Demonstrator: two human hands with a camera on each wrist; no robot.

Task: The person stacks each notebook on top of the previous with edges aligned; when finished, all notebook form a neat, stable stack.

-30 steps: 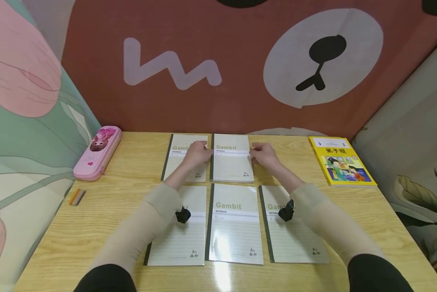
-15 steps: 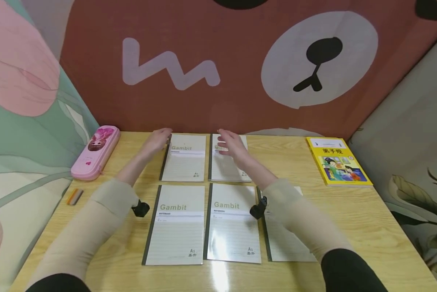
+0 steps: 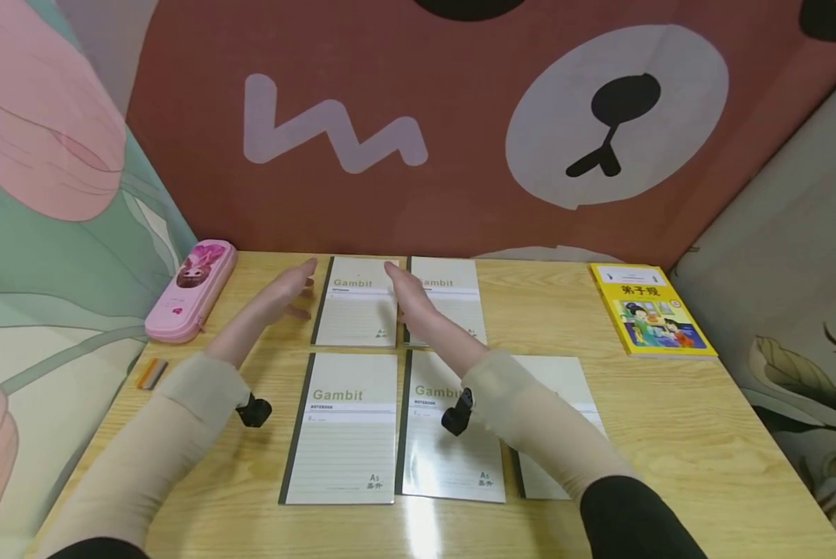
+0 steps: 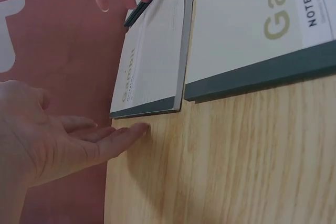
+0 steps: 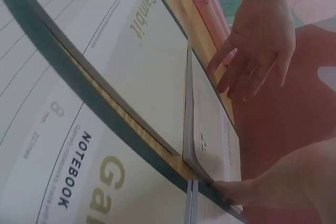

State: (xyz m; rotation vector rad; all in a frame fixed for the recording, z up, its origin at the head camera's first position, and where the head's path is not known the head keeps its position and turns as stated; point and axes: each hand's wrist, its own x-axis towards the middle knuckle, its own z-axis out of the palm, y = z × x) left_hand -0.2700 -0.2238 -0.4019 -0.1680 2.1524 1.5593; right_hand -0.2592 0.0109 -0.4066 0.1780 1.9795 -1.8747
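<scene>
My left hand [image 3: 286,293] is beside the dark spine of the back left notebook [image 3: 357,314], its fingers extended. In the left wrist view, a small strip of wood separates the left hand's fingertips [image 4: 140,128] from that notebook. My right hand [image 3: 414,299] is over the gap between this notebook and the back right notebook [image 3: 452,291], covering part of both. The right wrist view has one right finger [image 5: 231,190] low at that gap; whether it touches a cover I cannot tell. Neither hand holds anything.
In the front row lie a left notebook [image 3: 341,442], a middle notebook [image 3: 452,466] and a right notebook [image 3: 553,380], partly under my right forearm. A pink pencil case [image 3: 190,291] and small striped block [image 3: 152,373] are left; a yellow book [image 3: 651,310] is right.
Both hands have left the sides of the back right notebook and moved left. They now flank the back left notebook. The notebooks look unmoved.
</scene>
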